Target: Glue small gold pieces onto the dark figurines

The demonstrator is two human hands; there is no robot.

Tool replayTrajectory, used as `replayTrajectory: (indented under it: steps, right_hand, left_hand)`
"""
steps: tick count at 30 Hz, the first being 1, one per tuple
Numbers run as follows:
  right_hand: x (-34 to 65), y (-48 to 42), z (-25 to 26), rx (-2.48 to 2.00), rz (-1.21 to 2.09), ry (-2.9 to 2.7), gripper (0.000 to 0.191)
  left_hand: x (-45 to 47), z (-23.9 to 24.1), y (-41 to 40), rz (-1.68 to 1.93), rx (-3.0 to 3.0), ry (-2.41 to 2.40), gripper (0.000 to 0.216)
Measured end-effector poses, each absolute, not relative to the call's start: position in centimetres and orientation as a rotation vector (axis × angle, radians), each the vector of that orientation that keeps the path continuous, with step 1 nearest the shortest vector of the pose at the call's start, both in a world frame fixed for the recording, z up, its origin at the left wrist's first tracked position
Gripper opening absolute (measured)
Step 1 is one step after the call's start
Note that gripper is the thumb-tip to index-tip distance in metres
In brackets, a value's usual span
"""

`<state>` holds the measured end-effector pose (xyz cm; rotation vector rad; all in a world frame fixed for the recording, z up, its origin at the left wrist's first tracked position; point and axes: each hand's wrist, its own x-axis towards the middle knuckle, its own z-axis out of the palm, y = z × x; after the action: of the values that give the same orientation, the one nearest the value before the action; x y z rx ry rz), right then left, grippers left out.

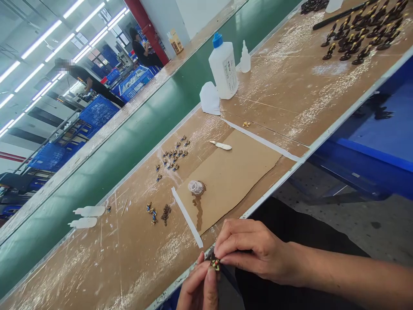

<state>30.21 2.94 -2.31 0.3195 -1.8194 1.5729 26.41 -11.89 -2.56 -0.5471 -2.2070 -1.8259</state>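
Observation:
Close to the table's front edge, my left hand pinches a small dark figurine with green, yellow and red spots. My right hand has its thumb and fingertips closed on the upper, dark part of the same piece. Fingers cover much of it, so its full shape is hidden. Beyond my hands a sheet of brown cardboard lies taped down with white strips. A small clear jar stands on it beside a wet brown smear, and a white-handled knife rests near its far side.
Several little blue-and-gold figures and a heap of small brown discs sit on the left. A large blue-capped bottle and a small dropper bottle stand farther back. Dark figures crowd the far right. Blue bins sit below.

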Motion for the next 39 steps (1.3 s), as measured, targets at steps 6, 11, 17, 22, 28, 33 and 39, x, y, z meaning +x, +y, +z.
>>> replayTrajectory:
  steps: [6,11,17,22,28,33,39]
  right_hand:
    - [30.3,2.9,-2.5,0.323,1.559,-1.826,0.010]
    - [30.1,3.0,-2.8,0.351,1.567,-1.830,0.011]
    - [30.2,3.3,-2.6,0.380,1.542,-1.814,0.012]
    - [30.5,3.4,-2.6,0.364,1.589,-1.818,0.013]
    - [30.7,3.5,-2.5,0.408,1.628,-1.794,0.014]
    - [30.9,3.3,-3.1,0.413,1.652,-1.764,0.013]
    - [30.6,3.3,-3.0,0.430,1.606,-1.783,0.013]
  left_hand:
    - [26.2,-2.7,-11.7,-1.799,-0.657,-2.151,0.006]
    - [25.9,-2.7,-11.9,-1.725,-0.708,-2.173,0.006]
    - [25.0,-2.5,-12.5,-1.545,-0.930,-2.122,0.002]
    - [24.7,-1.8,-12.9,-1.094,-1.099,-2.084,0.010]
    - [22.9,-0.6,-13.1,-0.697,-1.431,-1.747,0.012]
    - [22.1,-0.1,-13.2,-0.572,-1.585,-1.621,0.013]
    - [23.5,-1.3,-12.9,-0.859,-1.319,-1.818,0.012]
